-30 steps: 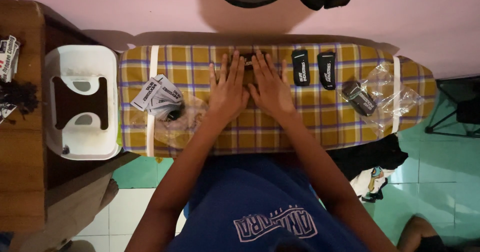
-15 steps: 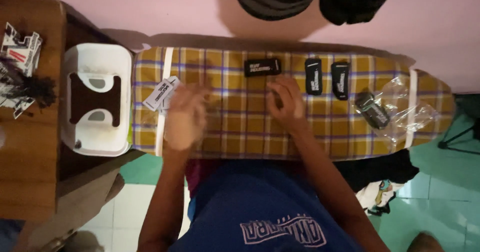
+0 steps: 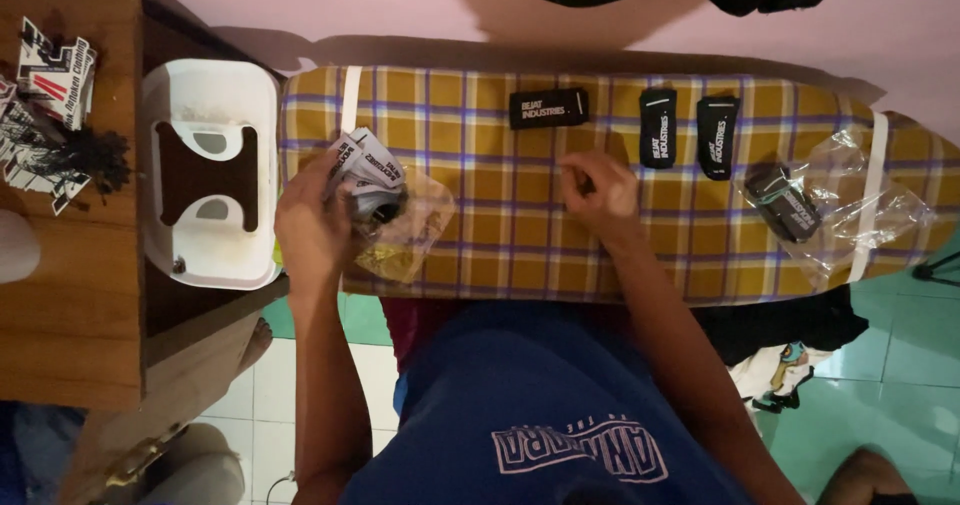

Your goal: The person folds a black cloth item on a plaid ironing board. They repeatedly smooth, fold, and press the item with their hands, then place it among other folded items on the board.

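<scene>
our left hand [image 3: 312, 227] grips a clear bag of tags [image 3: 385, 205] on the checked board [image 3: 500, 235]; our right hand [image 3: 600, 193] rests loosely curled, holding nothing, below 3 black labels [image 3: 548, 108].

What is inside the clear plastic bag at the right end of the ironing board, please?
The clear plastic bag holds one dark rectangular label, lying at its left side. The rest of the bag looks see-through, with the checked ironing board showing beneath. Anything under the label is covered.

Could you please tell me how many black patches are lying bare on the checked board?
3: a sideways black patch near the board's far edge, and two upright patches right of it. Another sits inside the clear bag; more may be hidden there.
</scene>
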